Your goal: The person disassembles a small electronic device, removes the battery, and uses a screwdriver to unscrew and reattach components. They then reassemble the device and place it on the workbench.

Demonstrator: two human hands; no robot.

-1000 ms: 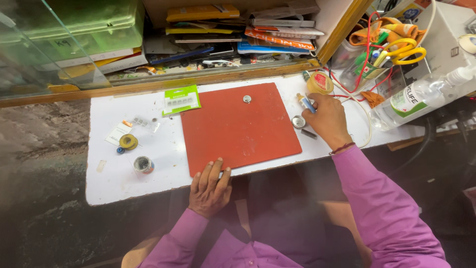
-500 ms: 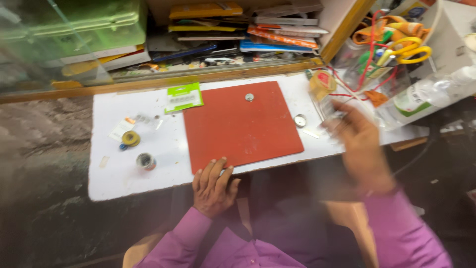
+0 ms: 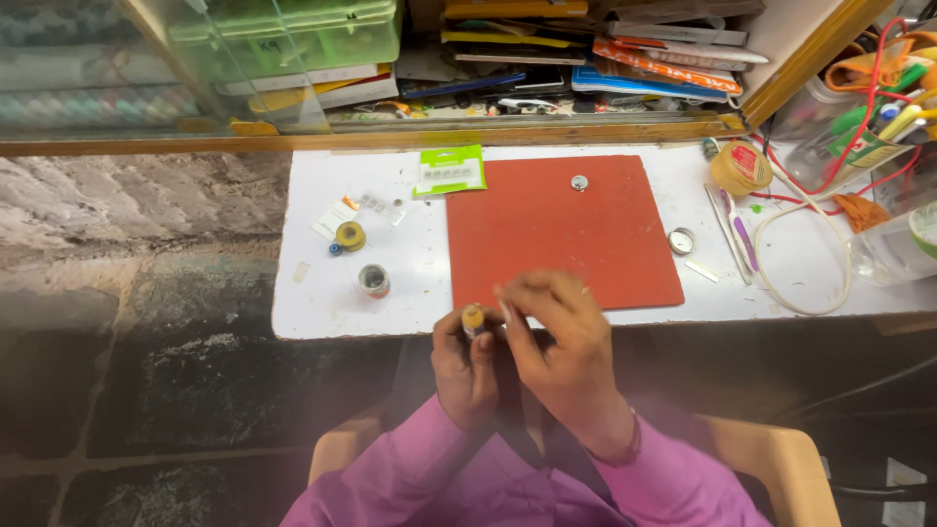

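Note:
My left hand (image 3: 463, 369) is closed around a small yellow-capped bottle (image 3: 472, 319), held just in front of the white table's (image 3: 312, 303) near edge. My right hand (image 3: 556, 337) is beside it, fingertips pinched on a thin pale tool (image 3: 505, 310) next to the bottle's top. Both hands hover below the front edge of the red square mat (image 3: 556, 229). A small round metal piece (image 3: 579, 182) lies near the mat's far edge.
On the table lie a green packet (image 3: 448, 171), a yellow tape roll (image 3: 349, 234), a small tin (image 3: 373, 281), a round metal lid (image 3: 680, 240), tweezers and a purple tool (image 3: 734, 226), a yellow jar (image 3: 739, 168) and a white cable (image 3: 800, 263). Shelves of clutter stand behind.
My right hand left the table's right side and came down to the front edge. My left hand lifted off the edge and now holds the small bottle, with both hands together.

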